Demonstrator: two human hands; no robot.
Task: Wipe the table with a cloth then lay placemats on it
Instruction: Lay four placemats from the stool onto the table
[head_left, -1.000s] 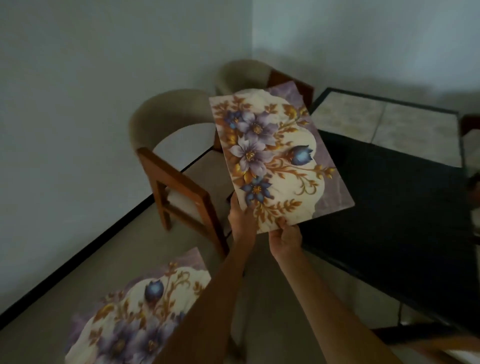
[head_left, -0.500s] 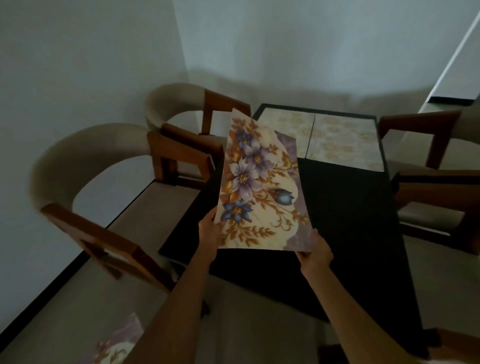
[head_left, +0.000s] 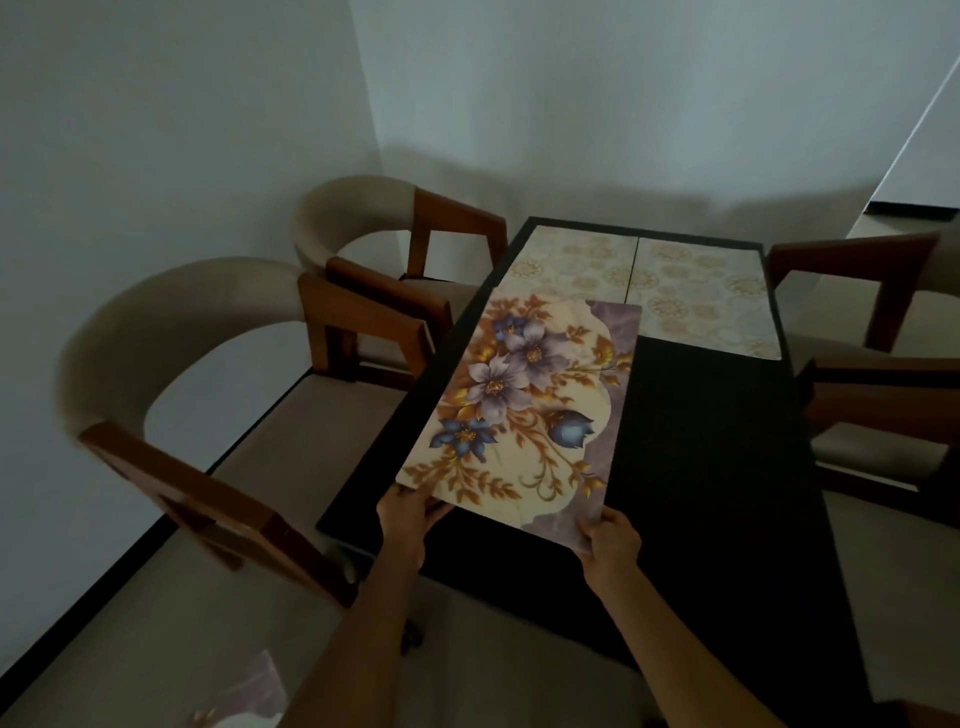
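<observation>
Right, I'm holding the floral placemat by its near short edge, both hands on it. Left hand is pinching the near-left corner, right hand is gripping the near-right corner; fingers of both are curled round the edge. The mat's long axis is running straight away from me, so all of it is lying beyond the grip, over the left half of the dark table. Can't tell whether the far end is touching down yet; the near edge looks lifted. Its far end is overlapping or just reaching the left of two pale patterned placemats already lying side by side at the far end. Judging by this, wiping's done and I'm mid-lay: next move means lowering the near edge evenly w/ both hands. Wooden armchairs are standing on the left and right sides. Another floral mat is peeking in at the bottom-left.
</observation>
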